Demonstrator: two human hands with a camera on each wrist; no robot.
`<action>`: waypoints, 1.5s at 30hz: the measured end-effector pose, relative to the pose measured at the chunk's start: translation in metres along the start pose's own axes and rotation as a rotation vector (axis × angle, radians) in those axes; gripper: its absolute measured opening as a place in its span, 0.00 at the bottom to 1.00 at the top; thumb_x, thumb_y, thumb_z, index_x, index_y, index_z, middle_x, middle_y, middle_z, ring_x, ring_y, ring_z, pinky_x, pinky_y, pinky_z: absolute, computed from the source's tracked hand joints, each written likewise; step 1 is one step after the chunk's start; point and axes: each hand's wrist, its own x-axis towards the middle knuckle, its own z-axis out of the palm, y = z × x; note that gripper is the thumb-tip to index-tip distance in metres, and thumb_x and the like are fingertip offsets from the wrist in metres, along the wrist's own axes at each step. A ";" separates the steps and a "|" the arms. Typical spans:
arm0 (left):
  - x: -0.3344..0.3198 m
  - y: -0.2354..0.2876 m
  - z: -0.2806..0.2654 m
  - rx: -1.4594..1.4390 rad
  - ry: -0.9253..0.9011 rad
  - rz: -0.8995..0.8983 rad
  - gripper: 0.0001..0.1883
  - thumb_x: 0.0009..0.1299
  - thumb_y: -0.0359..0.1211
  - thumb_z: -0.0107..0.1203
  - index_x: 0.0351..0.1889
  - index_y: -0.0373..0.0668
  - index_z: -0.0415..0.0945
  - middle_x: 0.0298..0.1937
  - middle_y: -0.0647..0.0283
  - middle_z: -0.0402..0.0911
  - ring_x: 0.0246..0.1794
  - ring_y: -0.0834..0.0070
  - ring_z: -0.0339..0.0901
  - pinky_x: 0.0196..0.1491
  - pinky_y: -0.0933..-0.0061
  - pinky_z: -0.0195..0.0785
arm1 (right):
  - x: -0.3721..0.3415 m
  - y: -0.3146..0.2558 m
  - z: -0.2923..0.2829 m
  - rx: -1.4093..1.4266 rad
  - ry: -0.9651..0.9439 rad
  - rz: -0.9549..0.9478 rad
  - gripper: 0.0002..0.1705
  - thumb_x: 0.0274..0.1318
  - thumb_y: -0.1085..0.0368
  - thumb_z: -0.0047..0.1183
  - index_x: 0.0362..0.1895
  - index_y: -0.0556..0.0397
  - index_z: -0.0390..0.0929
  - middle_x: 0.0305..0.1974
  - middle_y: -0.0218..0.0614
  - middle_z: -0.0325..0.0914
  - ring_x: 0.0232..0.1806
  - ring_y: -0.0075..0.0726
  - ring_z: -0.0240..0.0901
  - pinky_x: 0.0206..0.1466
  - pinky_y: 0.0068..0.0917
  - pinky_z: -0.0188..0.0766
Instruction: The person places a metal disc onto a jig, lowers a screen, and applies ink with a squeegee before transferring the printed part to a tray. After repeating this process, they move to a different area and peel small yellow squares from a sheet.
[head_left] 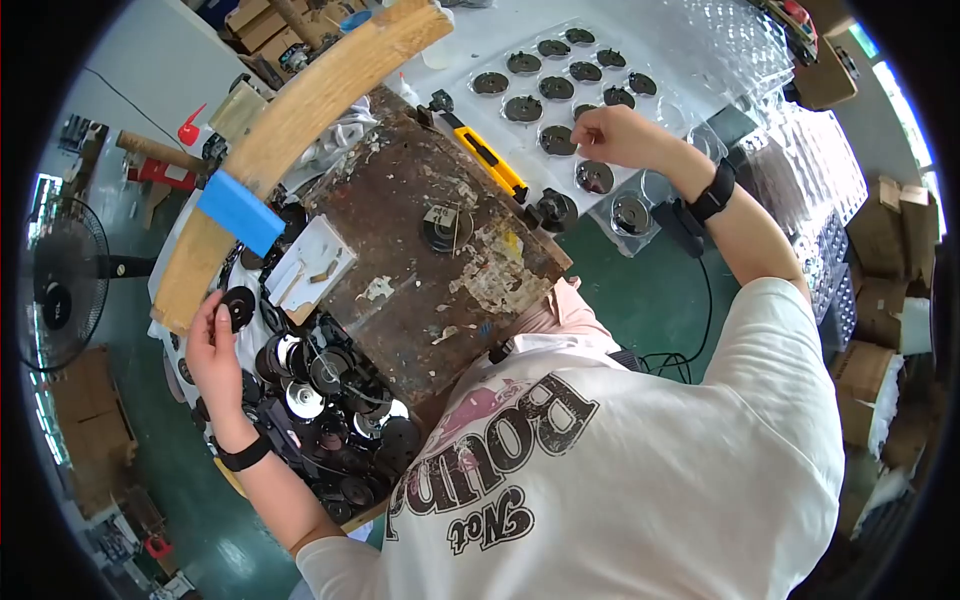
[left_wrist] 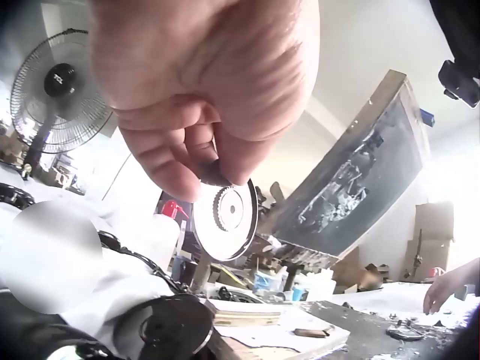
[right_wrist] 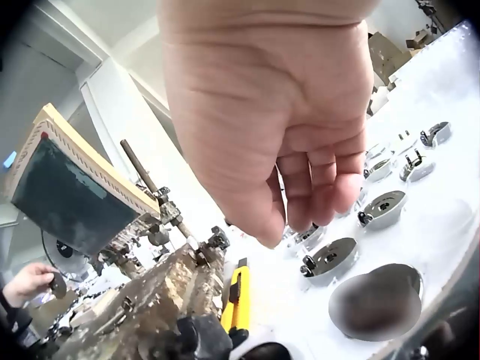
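Thumb and fingers of my left hand pinch a black disc by its edge, above a heap of dark discs. In the left wrist view the held disc shows a pale face with a toothed hub. Over a clear plastic tray with rows of black discs hovers my right hand, fingers loosely bent. The right wrist view shows a gap between its thumb and fingers, nothing visible in it, near a seated disc. Another disc lies on the worn bench.
A curved wooden piece with a blue block rises across the bench's far left. A yellow utility knife lies between bench and tray. Beside the heap sits a white pad. A fan stands left; clear trays are stacked right.
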 end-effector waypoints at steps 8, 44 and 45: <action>-0.013 0.017 0.014 0.044 -0.116 0.096 0.15 0.70 0.34 0.48 0.53 0.42 0.72 0.38 0.70 0.75 0.34 0.86 0.69 0.36 0.84 0.63 | -0.031 0.000 0.045 -0.188 -0.005 -0.315 0.28 0.34 0.60 0.65 0.45 0.50 0.75 0.53 0.42 0.67 0.56 0.46 0.62 0.57 0.38 0.61; -0.023 0.041 0.027 0.134 -0.250 0.137 0.12 0.69 0.32 0.49 0.49 0.38 0.74 0.46 0.61 0.76 0.41 0.78 0.73 0.43 0.79 0.66 | -0.027 0.043 -0.016 -0.197 -0.051 0.183 0.35 0.29 0.62 0.64 0.48 0.57 0.69 0.40 0.46 0.75 0.45 0.48 0.72 0.49 0.36 0.67; -0.023 0.041 0.027 0.133 -0.253 0.135 0.12 0.69 0.32 0.49 0.49 0.38 0.74 0.46 0.61 0.76 0.41 0.78 0.73 0.43 0.79 0.66 | -0.028 0.041 -0.023 -0.325 -0.081 0.232 0.35 0.29 0.63 0.63 0.49 0.57 0.69 0.40 0.46 0.75 0.44 0.49 0.72 0.47 0.36 0.68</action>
